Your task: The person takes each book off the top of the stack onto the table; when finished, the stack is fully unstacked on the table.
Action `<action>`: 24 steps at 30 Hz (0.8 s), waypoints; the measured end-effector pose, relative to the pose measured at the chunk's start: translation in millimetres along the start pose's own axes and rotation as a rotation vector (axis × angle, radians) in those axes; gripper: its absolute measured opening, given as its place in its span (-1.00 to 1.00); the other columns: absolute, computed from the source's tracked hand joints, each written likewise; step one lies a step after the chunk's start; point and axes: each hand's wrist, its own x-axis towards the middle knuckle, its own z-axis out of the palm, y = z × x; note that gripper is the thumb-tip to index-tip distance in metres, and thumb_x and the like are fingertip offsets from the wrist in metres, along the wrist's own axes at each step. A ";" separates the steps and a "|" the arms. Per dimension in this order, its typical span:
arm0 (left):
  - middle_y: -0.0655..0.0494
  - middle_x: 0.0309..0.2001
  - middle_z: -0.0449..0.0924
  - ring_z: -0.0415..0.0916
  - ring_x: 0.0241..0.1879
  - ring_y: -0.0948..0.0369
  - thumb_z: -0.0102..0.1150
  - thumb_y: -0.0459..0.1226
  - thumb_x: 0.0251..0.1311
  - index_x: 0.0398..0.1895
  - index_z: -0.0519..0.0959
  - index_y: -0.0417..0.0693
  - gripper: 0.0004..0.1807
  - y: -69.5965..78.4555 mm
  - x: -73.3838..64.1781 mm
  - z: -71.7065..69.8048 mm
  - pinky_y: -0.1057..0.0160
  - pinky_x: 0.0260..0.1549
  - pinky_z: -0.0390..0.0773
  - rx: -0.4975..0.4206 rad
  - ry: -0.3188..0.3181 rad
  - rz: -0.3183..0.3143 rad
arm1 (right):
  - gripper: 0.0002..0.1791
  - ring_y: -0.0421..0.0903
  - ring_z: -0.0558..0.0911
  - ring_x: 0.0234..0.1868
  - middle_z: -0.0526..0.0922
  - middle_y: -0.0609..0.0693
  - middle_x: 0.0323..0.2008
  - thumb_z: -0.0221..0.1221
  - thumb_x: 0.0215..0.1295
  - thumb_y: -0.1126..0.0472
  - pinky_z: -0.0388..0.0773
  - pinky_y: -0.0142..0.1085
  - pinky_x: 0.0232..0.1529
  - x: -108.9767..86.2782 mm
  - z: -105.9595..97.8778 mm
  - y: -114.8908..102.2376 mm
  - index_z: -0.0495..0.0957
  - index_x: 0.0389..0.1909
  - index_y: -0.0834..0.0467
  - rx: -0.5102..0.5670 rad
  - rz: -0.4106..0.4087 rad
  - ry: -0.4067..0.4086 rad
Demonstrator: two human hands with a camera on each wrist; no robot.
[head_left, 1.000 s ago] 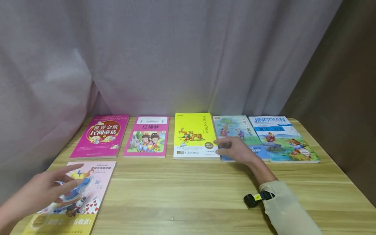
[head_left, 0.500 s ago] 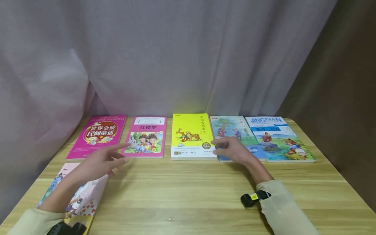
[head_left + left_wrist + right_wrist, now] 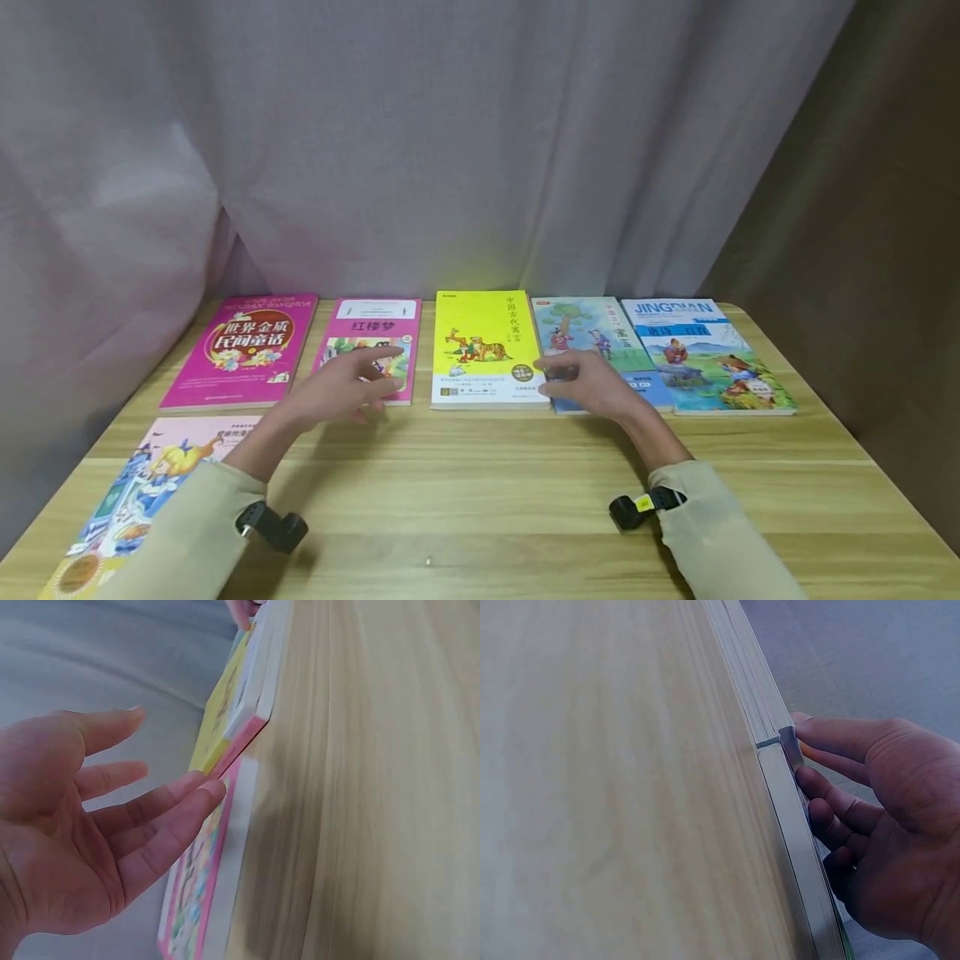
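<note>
The right hand (image 3: 592, 385) rests on the green-blue book (image 3: 592, 333), fourth in the back row on the table (image 3: 480, 492), its fingers seemingly curled over the near left corner. The left hand (image 3: 341, 390) hovers open, fingers spread, holding nothing, over the pink book (image 3: 375, 321) beside the yellow book (image 3: 483, 350).

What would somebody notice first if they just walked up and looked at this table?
Probably the bright yellow book in the middle of the back row, with a tiger on its cover. Next come the two hands on either side of it: the left hand spread over the pink book, and the right hand with its fingers on the green-and-blue book. A cartoon book lies alone at the front left of the wooden table.
</note>
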 end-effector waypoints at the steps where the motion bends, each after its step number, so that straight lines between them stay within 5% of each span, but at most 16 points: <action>1: -0.29 0.08 0.68 0.71 -0.22 0.03 0.23 -0.11 0.50 0.64 0.26 -0.05 -0.27 0.6 5.1 2.6 0.06 -0.31 0.83 0.002 0.002 -0.005 | -0.47 0.05 0.60 -0.02 0.72 0.17 0.05 0.41 0.36 0.13 0.51 -0.24 -0.10 -0.2 -0.2 -0.4 0.64 0.31 0.18 0.000 -0.002 0.002; 14: -0.17 -0.25 0.64 0.62 -0.49 0.12 0.26 -0.16 0.49 0.65 0.24 -0.03 -0.26 11.3 49.4 28.8 0.21 -0.42 0.77 -0.034 0.027 -0.116 | -0.47 0.04 0.59 -0.03 0.70 0.16 0.05 0.41 0.35 0.14 0.53 -0.25 -0.11 0.5 1.0 1.1 0.64 0.31 0.18 0.018 -0.006 0.003; 24: -0.14 -0.37 0.65 0.63 -0.53 0.11 0.41 -0.13 0.37 0.69 0.15 0.08 -0.09 12.0 71.2 36.7 0.25 -0.51 0.72 -0.022 -0.002 -0.133 | -0.48 0.02 0.60 -0.07 0.72 0.15 0.01 0.43 0.33 0.14 0.53 -0.26 -0.14 -0.4 0.4 1.5 0.66 0.29 0.17 0.015 -0.003 0.012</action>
